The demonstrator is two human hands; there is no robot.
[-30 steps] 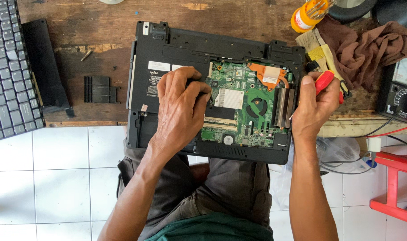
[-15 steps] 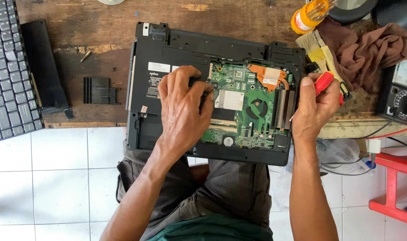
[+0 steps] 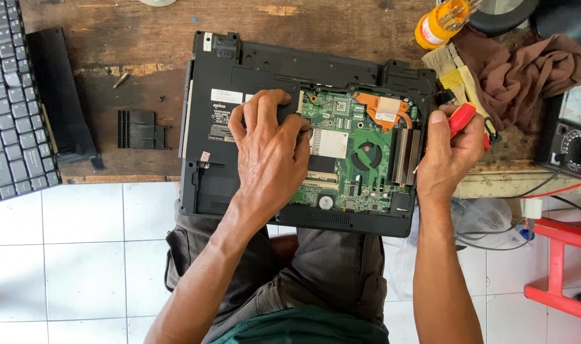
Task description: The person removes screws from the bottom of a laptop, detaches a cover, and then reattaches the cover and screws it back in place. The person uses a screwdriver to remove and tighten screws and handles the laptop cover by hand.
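Observation:
An opened black laptop base (image 3: pixel 220 172) lies upside down, partly on the wooden bench and partly over my lap. Its green circuit board (image 3: pixel 360 159) with a copper heat pipe and fan is bared. My left hand (image 3: pixel 268 150) rests flat on the base, fingertips at the left edge of the board opening. At the laptop's right edge, my right hand (image 3: pixel 450 156) grips a red-handled screwdriver (image 3: pixel 462 118); the thin shaft points down toward the board's right side.
A detached keyboard (image 3: pixel 7 108) and a black strip lie at far left. A small black cover (image 3: pixel 137 129) and a loose screw (image 3: pixel 121 80) sit on the wooden bench (image 3: pixel 112 38). A brown rag (image 3: pixel 526 70), brush, yellow bit holder, multimeter (image 3: pixel 574 140) and red stool (image 3: pixel 561 255) are at right.
My left hand's fingers have shifted slightly on the laptop base. My right hand and the screwdriver stay in the same spot.

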